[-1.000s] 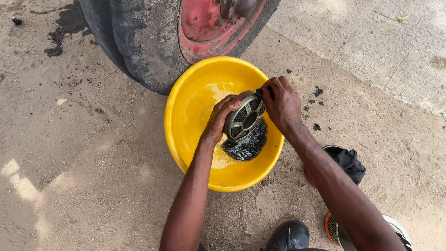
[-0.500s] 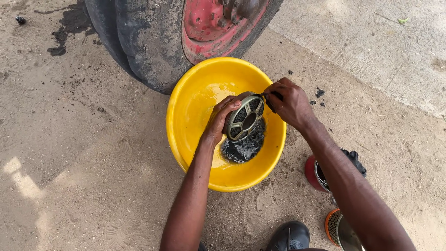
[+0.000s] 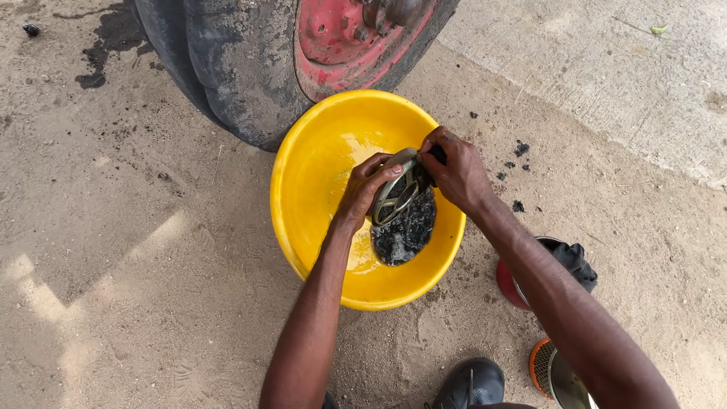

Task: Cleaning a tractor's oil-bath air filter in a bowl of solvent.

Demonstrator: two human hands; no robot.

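Note:
A yellow plastic basin [image 3: 314, 182] sits on sandy ground and holds a pool of black dirty liquid [image 3: 405, 231]. Over it, my left hand [image 3: 363, 189] grips a round grey metal part [image 3: 394, 195] with spoke-like openings, tilted on edge. My right hand [image 3: 457, 170] grasps the same part at its upper right rim, with something dark under the fingers that I cannot make out. Both forearms reach in from the bottom of the view.
A large muddy tyre [image 3: 227, 68] with a red wheel hub [image 3: 348, 38] stands right behind the basin. A red container [image 3: 511, 284] with a dark cloth [image 3: 575, 261], an orange cylindrical filter [image 3: 549, 371] and my black shoe [image 3: 469, 382] lie bottom right. A concrete slab [image 3: 628, 76] lies top right.
The round part has tilted a little more on edge between my hands. My right hand stays on its upper rim, and the view has shifted slightly.

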